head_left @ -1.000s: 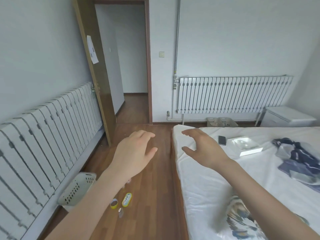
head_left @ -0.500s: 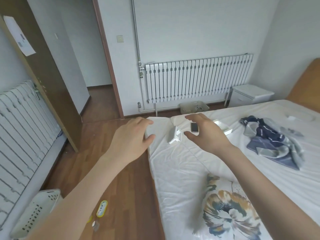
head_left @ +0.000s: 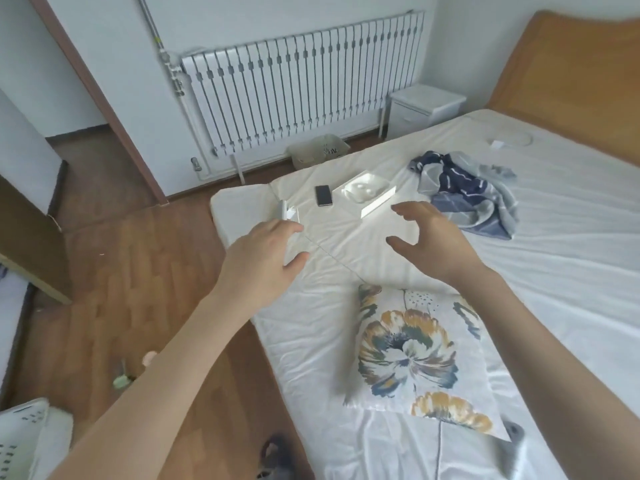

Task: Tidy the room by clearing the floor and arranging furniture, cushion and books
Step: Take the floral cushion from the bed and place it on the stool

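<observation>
A flower-print cushion (head_left: 415,358) lies on the white bed (head_left: 561,271), near its foot edge. Both hands hover above the sheet just beyond the cushion. My left hand (head_left: 263,261) is open, fingers spread, over the bed's left edge. My right hand (head_left: 433,240) is open too, fingers curled and apart, holding nothing. Beyond the hands lie a black phone (head_left: 323,195), an open white box (head_left: 369,192) and a small white box (head_left: 287,212). A crumpled blue and grey cloth (head_left: 467,192) lies to the right.
Small items (head_left: 124,377) lie on the wooden floor (head_left: 138,271) at the left. A white basket (head_left: 24,438) sits at the bottom left, another basket (head_left: 318,150) under the radiator (head_left: 301,81). A white nightstand (head_left: 422,105) stands by the wooden headboard (head_left: 571,74). A charger cable (head_left: 509,140) lies on the bed.
My view has swung right and down, from the doorway and floor onto the bed. Both hands have stayed open and now hover over the sheet above the cushion.
</observation>
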The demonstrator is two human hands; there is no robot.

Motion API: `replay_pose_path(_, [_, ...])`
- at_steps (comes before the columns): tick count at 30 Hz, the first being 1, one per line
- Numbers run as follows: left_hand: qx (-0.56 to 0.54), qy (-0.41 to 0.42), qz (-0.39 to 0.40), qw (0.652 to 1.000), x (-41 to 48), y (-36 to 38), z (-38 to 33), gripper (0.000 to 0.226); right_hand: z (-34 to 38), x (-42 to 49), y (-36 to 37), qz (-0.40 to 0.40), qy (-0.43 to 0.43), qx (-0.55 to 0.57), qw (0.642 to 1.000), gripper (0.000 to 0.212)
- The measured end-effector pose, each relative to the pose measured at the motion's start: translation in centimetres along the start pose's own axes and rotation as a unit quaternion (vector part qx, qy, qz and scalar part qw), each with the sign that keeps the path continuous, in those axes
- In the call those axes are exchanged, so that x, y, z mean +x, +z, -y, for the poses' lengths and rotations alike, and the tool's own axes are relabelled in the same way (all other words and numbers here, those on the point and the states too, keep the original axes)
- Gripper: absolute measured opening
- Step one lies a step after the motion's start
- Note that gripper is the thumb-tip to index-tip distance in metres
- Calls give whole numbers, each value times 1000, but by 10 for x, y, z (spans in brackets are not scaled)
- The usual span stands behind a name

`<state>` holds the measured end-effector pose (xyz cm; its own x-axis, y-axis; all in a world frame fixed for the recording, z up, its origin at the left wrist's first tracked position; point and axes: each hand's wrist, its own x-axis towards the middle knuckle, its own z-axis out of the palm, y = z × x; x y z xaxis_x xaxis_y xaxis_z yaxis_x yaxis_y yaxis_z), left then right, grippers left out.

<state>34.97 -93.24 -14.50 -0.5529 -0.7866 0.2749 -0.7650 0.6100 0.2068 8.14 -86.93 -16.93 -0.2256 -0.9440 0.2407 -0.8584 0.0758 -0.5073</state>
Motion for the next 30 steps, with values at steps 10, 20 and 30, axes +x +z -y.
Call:
replay_pose_path(10, [-72, 88, 65, 991, 40, 125, -33, 35, -115, -52, 8, -18, 180, -20, 983, 54])
replay_pose_path(20, [-137, 63, 130, 980, 32, 265, -32, 40, -216, -103, 81, -8, 331, -3, 944, 61])
replay_pose_path(30, [-161, -34, 214, 963, 17, 389, -30, 60, -297, -125, 161, 11, 457, 48, 888, 78])
